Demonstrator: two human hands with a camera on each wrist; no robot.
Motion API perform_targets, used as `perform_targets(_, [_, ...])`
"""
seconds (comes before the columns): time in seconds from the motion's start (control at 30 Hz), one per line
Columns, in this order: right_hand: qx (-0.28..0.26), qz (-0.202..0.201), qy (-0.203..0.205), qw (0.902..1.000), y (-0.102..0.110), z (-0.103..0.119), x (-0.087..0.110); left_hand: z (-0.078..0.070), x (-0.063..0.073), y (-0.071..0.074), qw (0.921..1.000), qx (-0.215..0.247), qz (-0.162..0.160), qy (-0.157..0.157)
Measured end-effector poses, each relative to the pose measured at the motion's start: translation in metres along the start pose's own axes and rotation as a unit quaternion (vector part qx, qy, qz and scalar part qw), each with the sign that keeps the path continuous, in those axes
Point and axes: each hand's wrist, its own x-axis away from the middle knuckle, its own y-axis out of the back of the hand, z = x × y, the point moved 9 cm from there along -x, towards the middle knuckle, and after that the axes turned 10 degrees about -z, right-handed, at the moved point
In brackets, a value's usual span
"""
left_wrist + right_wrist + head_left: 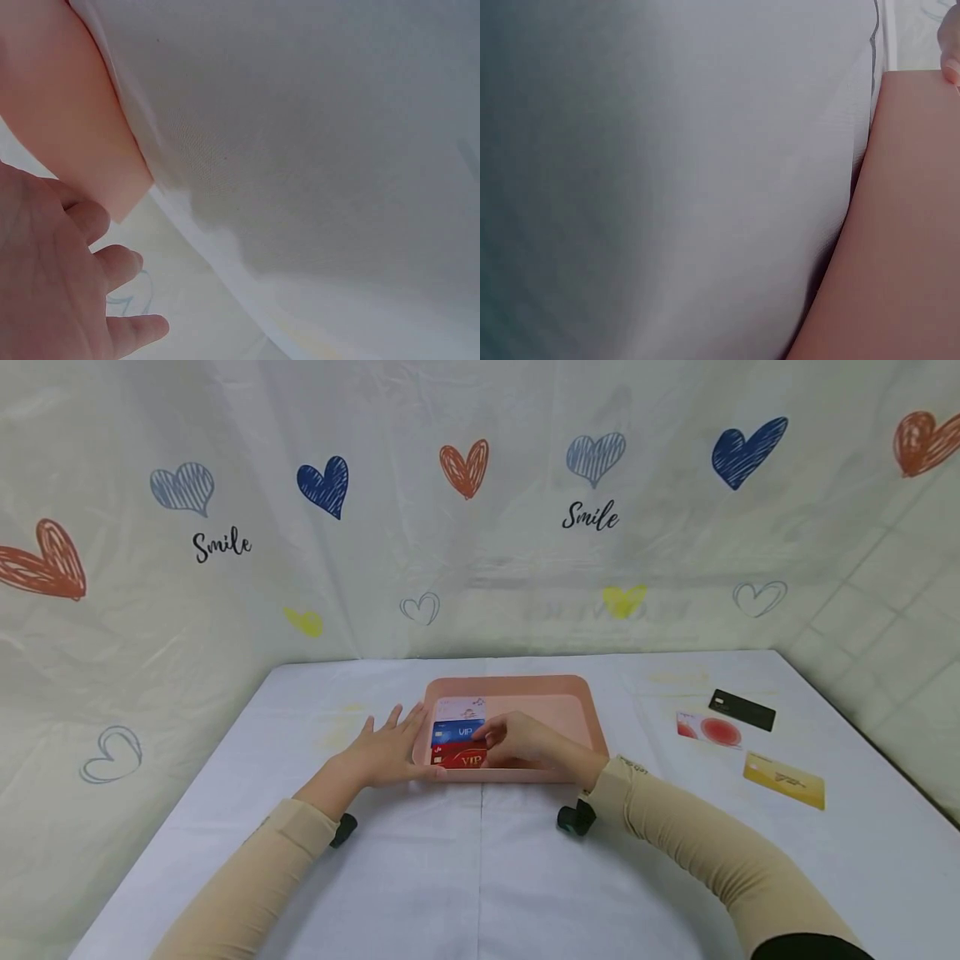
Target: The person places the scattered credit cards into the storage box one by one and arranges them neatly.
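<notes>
A pink tray (pixel 525 685) lies on the table in the head view. In its left part a pale card with a small picture (pixel 461 707), a blue VIP card (pixel 450 732) and a red VIP card (pixel 453 757) form one column from back to front. My right hand (pixel 521 739) reaches in over the tray's front rim, bent fingers at the right edges of the blue and red cards, thumb lower down. With fingers spread, my left hand (pixel 386 756) rests against the tray's left side, its thumb at the front left corner. The right fingers are outside the right wrist view.
To the right of the tray lie a black card (pixel 742 710), a white card with a red circle (pixel 708 730) and a gold card (pixel 784 781). A white cloth (pixel 420 877) covers the table. Behind it hangs a pale curtain (pixel 517 552) printed with hearts.
</notes>
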Motion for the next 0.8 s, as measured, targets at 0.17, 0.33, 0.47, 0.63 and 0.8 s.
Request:
perform_targets(0.17, [0.052, 0.01, 0.028, 0.9982, -0.002, 0.004, -0.002, 0.0, 0.0, 0.0, 1.0, 0.002, -0.001, -0.001])
perform_targets(0.33, [0.069, 0.013, 0.033, 0.997, -0.003, 0.006, 0.0, 0.0, 0.0, 0.0, 1.0, 0.0, 0.0, 0.001])
perform_targets(0.47, [0.076, 0.01, 0.038, 0.9963, -0.004, 0.008, 0.001, 0.001, 0.0, 0.0, 1.0, -0.002, 0.003, 0.002])
perform_targets(0.63, [0.085, 0.005, 0.048, 0.9953, -0.005, 0.008, 0.0, 0.001, 0.0, 0.0, 1.0, -0.003, 0.003, 0.005])
perform_targets(0.8, [0.116, 0.0, 0.067, 0.9911, -0.007, 0.012, 0.0, 0.0, 0.001, 0.001, 1.0, -0.001, 0.004, 0.004])
